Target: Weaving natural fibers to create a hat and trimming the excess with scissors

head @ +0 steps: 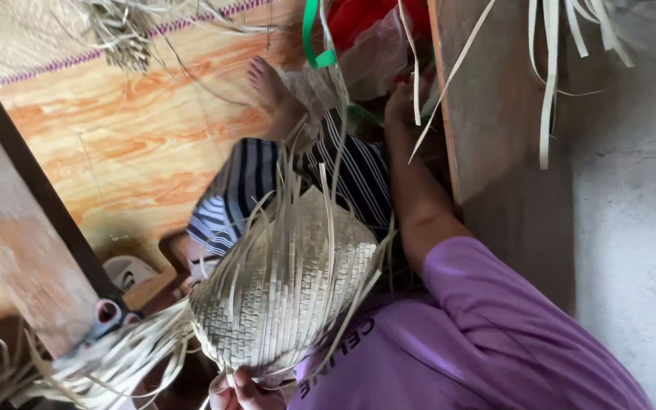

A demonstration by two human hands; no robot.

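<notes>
1. Nearest the lens: purple sleeve [487, 326] of soft cloth, filling the lower right, cut off by the bottom edge.
2. Just left of it, half-woven basket [286, 296] of pale flat straw strips, checker-plaited, rounded like a dome, resting against the lap; loose unwoven ends fanning upward and out to the left.
3. Left hand [237, 391] at the bottom edge, only partly in view, fingers curled on the basket's lower rim and pinching it; rest of the hand cropped.
4. Right hand [400, 102] stretched far up, forearm bare, reaching in among plastic bags [366, 45]; fingers masked by hanging strips and clutter, so grip impossible to judge.
5. Striped shorts [252, 190] in dark and white behind the basket, bare foot [267, 83] beyond, toes toward the top.
6. Wooden post [17, 235] slanting across the left, dark edge along it, blocking part of the floor.
7. Orange wood-grain floor [130, 129], glossy; woven mat [32, 38] with a purple border at the top left, partly cropped.
8. Scissors [104, 319] with pinkish handles at the post's foot, blades buried under loose straw strips [115, 364].
9. Wooden board [495, 129] upright on the right beside a rough grey wall [632, 228]; pale strips dangling over both.
</notes>
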